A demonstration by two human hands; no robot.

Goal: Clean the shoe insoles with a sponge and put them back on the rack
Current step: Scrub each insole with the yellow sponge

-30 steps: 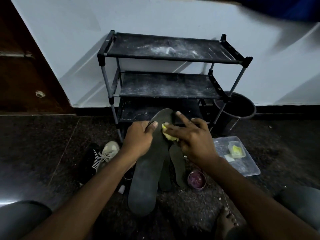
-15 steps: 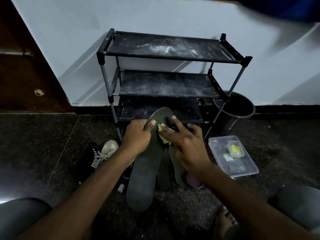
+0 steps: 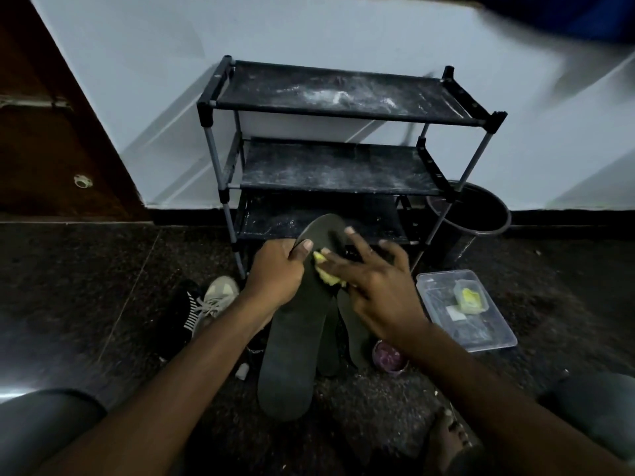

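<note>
A long dark insole (image 3: 292, 345) stands tilted in front of me, its toe end up near the rack's lowest shelf. My left hand (image 3: 275, 269) grips its upper left edge, thumb on the face. A yellow sponge (image 3: 326, 273) lies against the insole's upper part under my right hand (image 3: 371, 283), whose thumb and palm hold it while the fingers spread out. Two more dark insoles (image 3: 354, 328) lie on the floor behind the held one. The black three-shelf rack (image 3: 343, 166) stands against the wall, dusty and bare.
A grey sneaker (image 3: 216, 297) and a black striped shoe (image 3: 182, 314) lie at the left. A clear plastic box (image 3: 481, 334) holding a small yellow-filled tub sits at the right, a small purple tin (image 3: 388, 355) beside it. A black bin (image 3: 470, 218) stands right of the rack.
My right hand slid the sponge slightly left and up the insole, towards my left thumb. The left hand kept its grip.
</note>
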